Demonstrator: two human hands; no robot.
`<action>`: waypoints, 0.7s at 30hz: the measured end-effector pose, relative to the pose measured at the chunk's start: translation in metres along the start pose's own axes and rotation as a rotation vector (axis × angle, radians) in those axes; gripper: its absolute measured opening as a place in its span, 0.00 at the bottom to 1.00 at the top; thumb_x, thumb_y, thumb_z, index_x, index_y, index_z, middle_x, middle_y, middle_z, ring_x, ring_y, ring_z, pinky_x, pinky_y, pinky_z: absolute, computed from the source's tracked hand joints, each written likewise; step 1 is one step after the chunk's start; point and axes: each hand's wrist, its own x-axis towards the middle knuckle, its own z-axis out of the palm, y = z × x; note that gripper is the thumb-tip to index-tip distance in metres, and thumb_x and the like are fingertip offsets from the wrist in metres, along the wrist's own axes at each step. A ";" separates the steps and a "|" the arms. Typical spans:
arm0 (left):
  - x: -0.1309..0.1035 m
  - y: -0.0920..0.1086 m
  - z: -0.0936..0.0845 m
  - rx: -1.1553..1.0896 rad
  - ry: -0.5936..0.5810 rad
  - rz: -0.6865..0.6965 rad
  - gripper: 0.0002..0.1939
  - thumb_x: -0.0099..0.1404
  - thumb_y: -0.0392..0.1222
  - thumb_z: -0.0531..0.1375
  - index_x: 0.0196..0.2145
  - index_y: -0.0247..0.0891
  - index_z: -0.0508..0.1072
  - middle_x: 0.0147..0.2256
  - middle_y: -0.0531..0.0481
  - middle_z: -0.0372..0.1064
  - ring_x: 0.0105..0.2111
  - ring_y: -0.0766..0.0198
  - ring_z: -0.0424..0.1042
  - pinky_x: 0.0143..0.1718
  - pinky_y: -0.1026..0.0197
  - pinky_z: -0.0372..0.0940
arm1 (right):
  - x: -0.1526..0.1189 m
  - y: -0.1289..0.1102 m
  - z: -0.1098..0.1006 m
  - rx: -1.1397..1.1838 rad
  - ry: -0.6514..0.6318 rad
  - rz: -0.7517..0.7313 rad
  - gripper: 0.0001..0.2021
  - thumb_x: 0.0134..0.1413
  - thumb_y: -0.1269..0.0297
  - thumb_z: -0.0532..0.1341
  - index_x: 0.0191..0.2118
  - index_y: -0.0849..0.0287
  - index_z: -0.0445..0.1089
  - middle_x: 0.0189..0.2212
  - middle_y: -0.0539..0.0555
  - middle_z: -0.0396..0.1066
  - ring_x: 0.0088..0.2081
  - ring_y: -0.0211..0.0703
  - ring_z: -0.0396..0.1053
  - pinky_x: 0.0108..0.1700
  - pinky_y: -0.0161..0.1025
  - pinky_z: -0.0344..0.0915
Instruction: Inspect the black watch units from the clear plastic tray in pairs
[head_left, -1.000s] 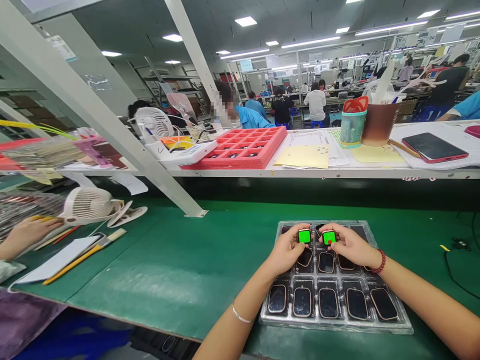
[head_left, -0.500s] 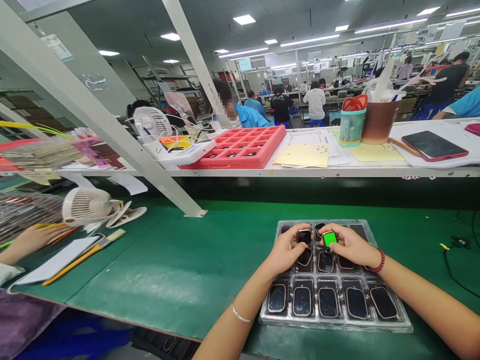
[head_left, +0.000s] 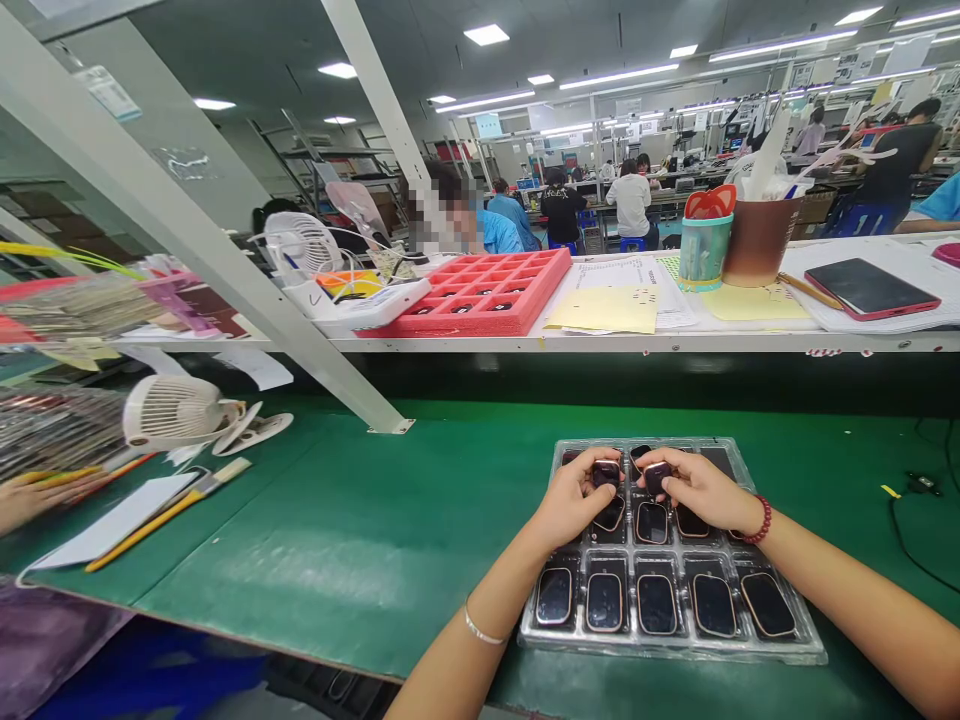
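Observation:
A clear plastic tray point(head_left: 637, 648) lies on the green bench at the right, its pockets holding several dark, rounded-square watch faces with gold-coloured rims. Above its back rows, my left hand point(head_left: 571, 500) grips a small watch point(head_left: 606, 473) between thumb and fingers. Beside it, my right hand point(head_left: 701, 490) pinches another watch point(head_left: 656, 478), whose screen is dark. The two watches are apart, a short distance from each other. My fingers partly cover the back pockets of the tray.
A white fan point(head_left: 176, 412), a brush point(head_left: 169, 515) and white paper point(head_left: 116, 525) lie left, near another person's hand point(head_left: 37, 500). A slanted white post point(head_left: 300, 345) meets the bench. The shelf bears a red foam tray point(head_left: 480, 322), cups and a phone point(head_left: 870, 285). Cables lie right.
The screen of the watch in my right hand has turned from bright green to dark. My hands have hardly moved. The other person's hand at the left has shifted further left.

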 end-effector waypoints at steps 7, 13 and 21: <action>0.000 0.000 0.000 -0.014 0.012 -0.003 0.22 0.55 0.35 0.60 0.49 0.38 0.67 0.40 0.45 0.71 0.37 0.59 0.70 0.39 0.59 0.65 | 0.001 0.004 -0.001 -0.015 0.005 -0.015 0.22 0.49 0.76 0.55 0.51 0.55 0.66 0.47 0.54 0.68 0.45 0.46 0.68 0.44 0.42 0.70; 0.000 0.006 0.002 -0.028 0.005 -0.019 0.26 0.54 0.32 0.58 0.52 0.37 0.63 0.40 0.45 0.70 0.39 0.59 0.70 0.40 0.59 0.65 | 0.000 0.005 -0.001 -0.019 0.002 -0.029 0.23 0.49 0.76 0.56 0.52 0.54 0.65 0.45 0.54 0.69 0.44 0.47 0.69 0.43 0.42 0.69; 0.000 0.013 0.004 -0.045 -0.004 -0.041 0.29 0.54 0.31 0.58 0.54 0.37 0.59 0.40 0.45 0.68 0.40 0.59 0.69 0.38 0.61 0.64 | 0.000 0.006 -0.001 -0.030 0.019 0.000 0.22 0.49 0.75 0.59 0.51 0.53 0.65 0.40 0.54 0.70 0.39 0.45 0.70 0.40 0.41 0.70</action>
